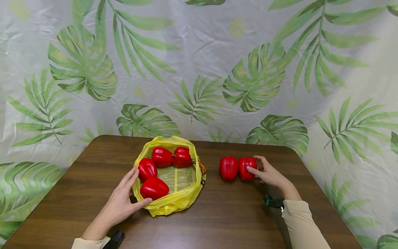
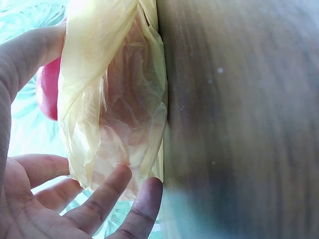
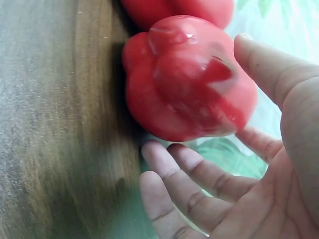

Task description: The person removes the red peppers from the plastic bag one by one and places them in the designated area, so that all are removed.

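Note:
A yellow plastic bag (image 1: 183, 204), its mouth spread wide, sits on the table with several red bell peppers (image 1: 154, 188) inside along its left and far sides. At its left side is my left hand (image 1: 119, 199), fingers extended along the outer wall and thumb at the near rim. In the left wrist view the fingertips touch the thin plastic (image 2: 132, 89). Two more bell peppers stand side by side right of the bag. My right hand (image 1: 270, 174) is at the right-hand pepper (image 3: 184, 84), thumb and index finger at its sides, the other fingers loosely spread beside it.
The peppers and bag rest on a dark brown wooden table (image 1: 217, 221) with rounded far corners. Past its far edge hangs a pale cloth (image 1: 202, 41) printed with green leaves. The other pepper (image 1: 228, 168) stands right against the one by my right hand.

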Demonstrator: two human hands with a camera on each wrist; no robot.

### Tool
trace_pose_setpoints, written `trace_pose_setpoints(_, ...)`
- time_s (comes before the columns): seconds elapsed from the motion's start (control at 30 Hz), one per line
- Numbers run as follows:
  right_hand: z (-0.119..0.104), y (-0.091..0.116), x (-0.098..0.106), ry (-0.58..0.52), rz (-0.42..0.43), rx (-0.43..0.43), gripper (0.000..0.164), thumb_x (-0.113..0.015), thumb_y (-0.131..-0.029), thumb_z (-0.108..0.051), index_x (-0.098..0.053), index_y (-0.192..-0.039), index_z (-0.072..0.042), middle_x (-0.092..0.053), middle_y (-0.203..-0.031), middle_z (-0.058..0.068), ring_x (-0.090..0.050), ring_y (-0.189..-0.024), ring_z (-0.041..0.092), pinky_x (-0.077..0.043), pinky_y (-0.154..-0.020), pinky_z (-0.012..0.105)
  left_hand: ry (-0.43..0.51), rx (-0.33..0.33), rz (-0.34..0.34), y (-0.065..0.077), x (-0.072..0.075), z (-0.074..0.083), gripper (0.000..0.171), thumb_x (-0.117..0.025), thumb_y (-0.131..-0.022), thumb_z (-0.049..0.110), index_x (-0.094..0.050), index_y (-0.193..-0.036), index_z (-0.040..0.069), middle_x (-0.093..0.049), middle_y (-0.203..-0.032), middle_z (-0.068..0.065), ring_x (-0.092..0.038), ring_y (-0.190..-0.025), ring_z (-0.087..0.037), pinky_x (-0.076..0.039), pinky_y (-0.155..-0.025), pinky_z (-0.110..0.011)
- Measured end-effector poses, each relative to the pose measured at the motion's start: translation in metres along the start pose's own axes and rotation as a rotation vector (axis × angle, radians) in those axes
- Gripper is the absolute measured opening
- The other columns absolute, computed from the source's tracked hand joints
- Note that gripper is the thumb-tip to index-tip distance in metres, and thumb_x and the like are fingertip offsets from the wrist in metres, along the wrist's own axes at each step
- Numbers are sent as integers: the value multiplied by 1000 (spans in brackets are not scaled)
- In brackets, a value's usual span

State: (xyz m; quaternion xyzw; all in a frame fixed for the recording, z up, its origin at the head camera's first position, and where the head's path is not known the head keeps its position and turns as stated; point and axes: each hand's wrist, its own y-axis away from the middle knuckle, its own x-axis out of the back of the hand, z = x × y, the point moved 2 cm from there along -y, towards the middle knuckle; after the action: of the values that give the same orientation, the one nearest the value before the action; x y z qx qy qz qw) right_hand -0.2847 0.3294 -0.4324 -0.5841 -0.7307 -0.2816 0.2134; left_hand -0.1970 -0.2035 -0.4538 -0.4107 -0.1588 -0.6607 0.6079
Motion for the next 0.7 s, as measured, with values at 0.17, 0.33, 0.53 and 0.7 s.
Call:
trace_pose_setpoints(0.17,-1,3,5,7,13,-2,85,-61,-108,-43,-15,-167,-2,-49,-149,40,-65,-125,45,-63,-88,48,-3,-2,2,0,0,0,110,-90,-85,49,-36,-163,-7,-31,-172,-27,-56,-141,-47,-66,-87,-47)
trace_pose_setpoints(0.33,-6,5,10,27,26,31,83,-61,-109,-41,-17,-167,-2,-45,-153,40,-52,-138,52,-60,-98,56,-7,-15,13,0,1,0,110,-91,-84,48,-38,-162,-8,-33,-171,-28,-53,-143,-49,-64,-91,-53)
trace_pose_setpoints(0.53,-15,4,13,82,71,95,79,-61,-109,-40,-22,-165,0,-41,-159,38,-46,-145,53,-52,-110,64,-13,-11,10,0,1,1,110,-91,-84,49,-38,-162,-8,-33,-171,-27,-55,-141,-47,-65,-88,-47)
trace_pose_setpoints(0.7,-27,5,16,102,94,139,76,-61,-109,-38,-25,-165,-2,-41,-160,38,-44,-147,55,-53,-108,66,-21,-9,12,0,1,1,111,-91,-84,50,-38,-163,-7,-33,-171,-27,-55,-141,-45,-64,-87,-42)
